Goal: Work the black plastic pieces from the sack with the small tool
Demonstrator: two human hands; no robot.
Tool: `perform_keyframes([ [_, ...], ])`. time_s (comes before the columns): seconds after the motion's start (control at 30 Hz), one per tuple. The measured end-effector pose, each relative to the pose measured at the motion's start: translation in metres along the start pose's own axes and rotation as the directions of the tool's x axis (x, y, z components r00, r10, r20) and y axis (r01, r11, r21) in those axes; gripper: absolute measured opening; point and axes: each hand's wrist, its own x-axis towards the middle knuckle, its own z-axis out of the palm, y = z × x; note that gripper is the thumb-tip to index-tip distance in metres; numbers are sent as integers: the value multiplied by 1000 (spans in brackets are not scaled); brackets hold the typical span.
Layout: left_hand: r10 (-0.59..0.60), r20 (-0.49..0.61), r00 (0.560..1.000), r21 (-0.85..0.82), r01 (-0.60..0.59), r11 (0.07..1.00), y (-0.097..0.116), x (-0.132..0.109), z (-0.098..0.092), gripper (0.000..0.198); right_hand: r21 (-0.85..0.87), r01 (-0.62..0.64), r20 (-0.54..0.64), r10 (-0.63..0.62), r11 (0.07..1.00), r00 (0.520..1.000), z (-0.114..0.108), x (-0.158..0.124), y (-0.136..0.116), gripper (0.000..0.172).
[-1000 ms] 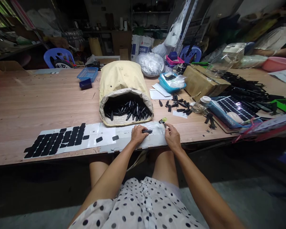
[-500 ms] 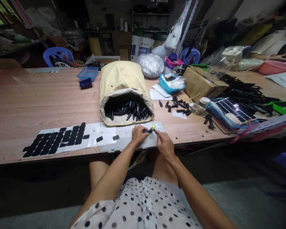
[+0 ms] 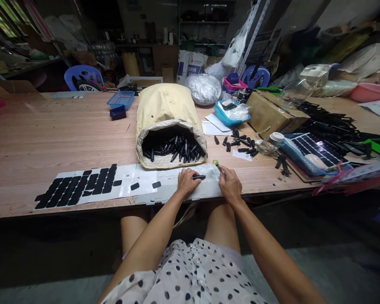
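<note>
My left hand [image 3: 186, 182] has its fingers closed around a slim black plastic piece [image 3: 199, 177], whose tapered end points right over the grey sheet [image 3: 167, 192]. In my right hand [image 3: 229, 184] is a small tool with a round yellow-green head [image 3: 215, 162] on a thin handle. The head sits beyond my fingers, apart from the black piece; its exact kind cannot be made out. In front of my hands a cream sack [image 3: 166, 101] lies on its side, mouth toward me, with many similar black pieces [image 3: 184, 147] inside.
Black rounded pads lie on a white sheet [image 3: 126, 181] at the left. Loose black pieces [image 3: 236, 142] lie right of the sack, near a cardboard box [image 3: 269, 114] and a blue tray [image 3: 228, 120]. The table's front edge runs just under my forearms.
My right hand has moved right and slightly down, taking the yellow-green head away from the black piece. My left hand still holds that piece. The view has shifted slightly.
</note>
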Motion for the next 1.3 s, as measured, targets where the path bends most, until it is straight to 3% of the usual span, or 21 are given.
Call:
perform_keyframes([
  [0.13, 6, -6, 1000, 16, -6, 1000, -1, -1, 2, 14, -169, -134, 17, 139, 977, 990, 4, 25, 19, 39],
  [0.37, 54, 14, 998, 13, -54, 998, 1, -3, -3, 13, -330, -88, -59, 73, 940, 996, 18, 19, 18, 36],
  [0.5, 242, 43, 969, -66, -239, 969, -8, -49, -5, 20, -349, -66, -63, 47, 935, 997, 18, 18, 19, 36],
  [0.57, 345, 120, 931, -131, -329, 935, -24, -86, -3, 24, -354, -59, -67, 38, 934, 997, 19, 19, 21, 36],
  [0.63, 356, 223, 907, -161, -326, 932, -44, -121, 0, 27, -359, -51, -65, 30, 932, 997, 20, 19, 23, 35],
  [0.7, 201, 262, 944, -120, -175, 977, -67, -144, 4, 29, -364, -49, -64, 27, 930, 998, 21, 19, 25, 35],
  [0.77, -114, 240, 964, -18, 122, 992, -88, -150, 7, 30, -366, -47, -71, 23, 929, 997, 22, 20, 25, 35],
  [0.8, -282, 215, 935, 38, 280, 959, -96, -148, 8, 31, -367, -45, -77, 18, 929, 997, 22, 20, 25, 34],
  [0.87, -527, 167, 833, 127, 512, 850, -108, -137, 10, 34, -369, -43, -82, 13, 928, 997, 22, 20, 25, 34],
  [0.93, -638, 142, 757, 175, 615, 769, -114, -127, 10, 38, -374, -47, -80, 18, 926, 997, 22, 20, 24, 34],
  [1.0, -663, 154, 733, 196, 635, 747, -114, -124, 6, 39, -378, -51, -80, 22, 924, 997, 22, 19, 25, 34],
  [1.07, -593, 226, 773, 200, 559, 805, -109, -127, -3, 36, -379, -46, -87, 14, 924, 996, 22, 19, 25, 34],
  [1.13, -414, 393, 821, 155, 385, 910, -102, -130, -21, 30, -379, -39, -97, 2, 925, 995, 22, 18, 26, 33],
  [1.17, -305, 499, 811, 102, 294, 950, -97, -129, -33, 27, -380, -37, -101, -1, 924, 995, 22, 18, 26, 33],
  [1.23, -112, 661, 742, -34, 179, 983, -88, -116, -63, 24, -385, -38, -100, 0, 922, 995, 22, 18, 25, 34],
  [1.27, -53, 681, 730, -86, 152, 985, -85, -103, -79, 25, -388, -41, -96, 4, 921, 995, 22, 17, 25, 34],
  [1.3, -17, 644, 765, -109, 114, 987, -82, -87, -95, 25, -392, -44, -91, 8, 919, 996, 21, 17, 25, 35],
])
